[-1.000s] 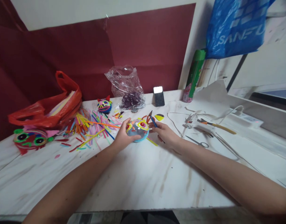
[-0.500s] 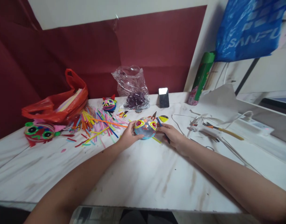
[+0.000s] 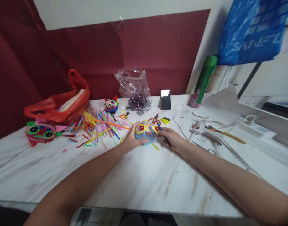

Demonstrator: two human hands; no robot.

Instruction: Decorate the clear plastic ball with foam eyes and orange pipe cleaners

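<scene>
Gripping clear ball in left hand, clamped on its side with thumb low across the front. Pinching blue-handled tool in right hand, fingers closed on it, with dark pointed tip up beside the ball's top. Contact of right fingertips with ball: cannot tell.

Holding ball at about mid-width of white marbled surface, well back from front edge, nearer rear edge. Resting on it or lifted: cannot tell.

Looks round, see-through and greyish across the middle, with shiny highlights. Turns light blue along the bottom. Bears two big eyes, with red centers and yellow surrounds, one at each side of the front. Shows a small orange-pink bit between them, plus some yellow near the top. Overlaps with reddish loops just behind the top; attached or loose, too small to tell.

Just behind, toward rear edge: yellow-and-black piece. Just below, toward front edge: yellow strip. Left along the surface: heap of colored strips, with red-eared ball behind by rear edge. Farther toward the left end: green-eyed ball. Toward right end: scissors, white glue gun.
</scene>
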